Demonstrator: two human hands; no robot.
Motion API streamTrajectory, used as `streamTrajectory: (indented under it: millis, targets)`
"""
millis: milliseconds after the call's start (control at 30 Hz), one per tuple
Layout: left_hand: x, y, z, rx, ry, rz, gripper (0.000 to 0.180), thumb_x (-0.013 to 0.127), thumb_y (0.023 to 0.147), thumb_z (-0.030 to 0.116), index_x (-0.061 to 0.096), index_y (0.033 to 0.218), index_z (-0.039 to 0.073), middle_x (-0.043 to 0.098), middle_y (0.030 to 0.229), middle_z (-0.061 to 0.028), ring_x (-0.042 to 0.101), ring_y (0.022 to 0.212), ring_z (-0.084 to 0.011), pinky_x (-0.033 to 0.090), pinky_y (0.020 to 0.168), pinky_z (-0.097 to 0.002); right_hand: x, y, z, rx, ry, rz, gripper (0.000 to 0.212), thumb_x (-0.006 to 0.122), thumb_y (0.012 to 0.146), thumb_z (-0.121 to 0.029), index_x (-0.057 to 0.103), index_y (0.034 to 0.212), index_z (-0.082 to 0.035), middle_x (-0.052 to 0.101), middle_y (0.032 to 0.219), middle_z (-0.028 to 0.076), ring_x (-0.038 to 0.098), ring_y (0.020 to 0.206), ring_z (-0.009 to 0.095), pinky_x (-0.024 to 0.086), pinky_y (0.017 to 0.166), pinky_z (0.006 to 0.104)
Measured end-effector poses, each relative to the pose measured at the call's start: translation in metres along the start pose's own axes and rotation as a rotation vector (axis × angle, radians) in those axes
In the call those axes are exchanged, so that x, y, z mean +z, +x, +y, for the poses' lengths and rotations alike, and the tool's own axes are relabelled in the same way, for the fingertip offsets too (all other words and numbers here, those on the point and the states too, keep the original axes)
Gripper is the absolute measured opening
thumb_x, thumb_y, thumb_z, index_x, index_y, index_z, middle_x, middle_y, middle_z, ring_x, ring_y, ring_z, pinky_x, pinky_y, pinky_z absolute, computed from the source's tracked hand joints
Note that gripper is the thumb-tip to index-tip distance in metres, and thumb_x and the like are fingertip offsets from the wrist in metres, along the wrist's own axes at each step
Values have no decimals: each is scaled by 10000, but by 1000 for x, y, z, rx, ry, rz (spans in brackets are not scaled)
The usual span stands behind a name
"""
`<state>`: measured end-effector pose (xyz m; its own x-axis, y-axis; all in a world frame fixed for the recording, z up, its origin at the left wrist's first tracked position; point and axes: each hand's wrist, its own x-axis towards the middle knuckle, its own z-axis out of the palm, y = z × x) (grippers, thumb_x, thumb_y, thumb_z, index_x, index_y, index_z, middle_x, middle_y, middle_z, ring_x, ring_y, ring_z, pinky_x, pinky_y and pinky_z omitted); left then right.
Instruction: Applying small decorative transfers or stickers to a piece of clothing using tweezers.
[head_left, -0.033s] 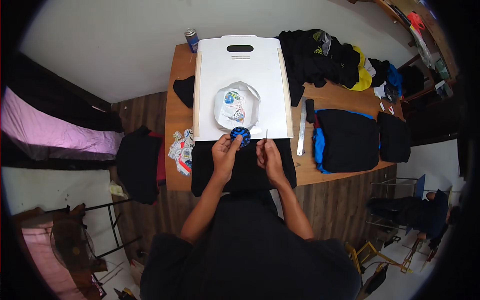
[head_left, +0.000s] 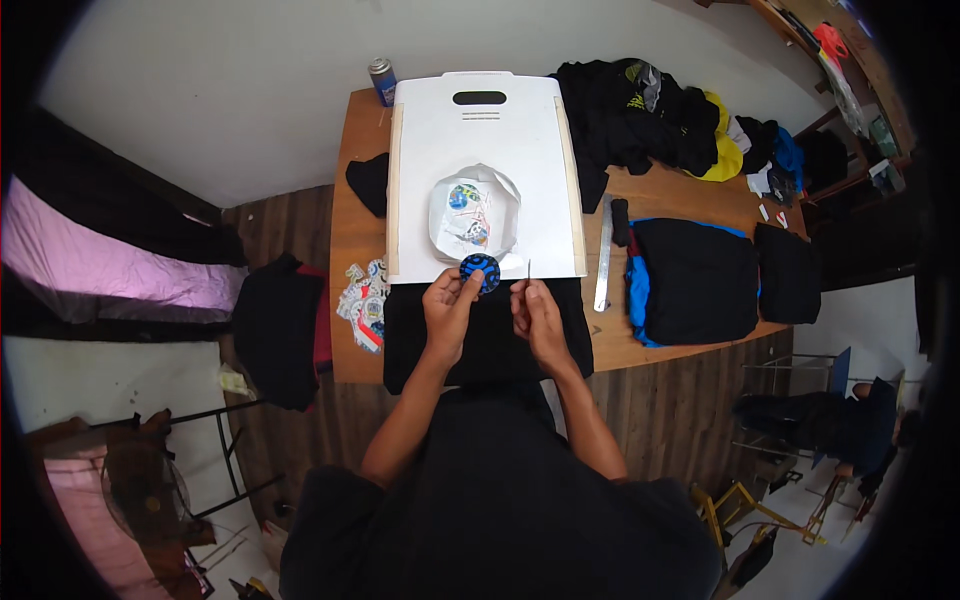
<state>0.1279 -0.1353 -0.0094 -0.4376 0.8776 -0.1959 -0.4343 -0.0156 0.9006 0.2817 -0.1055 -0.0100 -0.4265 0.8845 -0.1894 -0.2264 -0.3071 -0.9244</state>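
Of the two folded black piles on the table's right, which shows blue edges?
The larger left pile, beside the ruler; the smaller pile shows only black.

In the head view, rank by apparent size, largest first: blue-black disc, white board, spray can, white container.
1. White board
2. White container
3. Spray can and blue-black disc: too alike in area to rank.
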Motion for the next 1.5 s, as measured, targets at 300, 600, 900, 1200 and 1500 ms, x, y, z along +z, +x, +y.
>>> streamTrajectory:
  millis: [300, 600, 900, 1200, 1500]
  targets:
    - [-8, 20, 7, 44, 10, -90, 109, 705, 940, 127, 614, 909, 75, 664, 853, 11, 565, 736, -44, 429, 695, -214, 15, 7, 20, -139, 80, -67, 303, 365, 1104, -300, 510, 1046, -41, 357, 618, -33, 305, 480, 48, 269, 441, 222]
    - [-3, 31, 13, 28, -57, -100, 115, 687, 955, 157, 599, 944, 85, 661, 883, 9, 564, 758, -50, 432, 713, -224, 23, 17, 19, -109, 144, -79, 303, 362, 1106, -288, 504, 1022, -33, 337, 614, -37, 298, 493, 52, 284, 470, 225]
    - [6, 28, 16, 2, -91, -86, 107, 680, 958, 147, 609, 994, 75, 674, 925, -2, 580, 796, -55, 439, 733, -224, 39, 41, 4, -117, 44, 154, 124, 653, 983, -154, 578, 981, -56, 423, 677, -91, 364, 566, 4, 294, 506, 186]
    - [8, 24, 26, 38, -33, -65, 85, 672, 942, 100, 603, 973, 62, 667, 890, -4, 574, 797, -60, 432, 739, -220, 33, 42, -13, -137, -4, 118, 207, 512, 1057, -232, 563, 1013, -37, 396, 650, -58, 331, 517, 43, 290, 488, 227]
    - [6, 26, 29, 31, -79, -78, 95, 670, 959, 98, 590, 944, 50, 654, 870, -7, 574, 788, -56, 439, 736, -221, 28, 29, 2, -40, 189, -129, 362, 346, 1101, -359, 490, 1006, -41, 322, 612, -33, 269, 494, 69, 271, 489, 243]
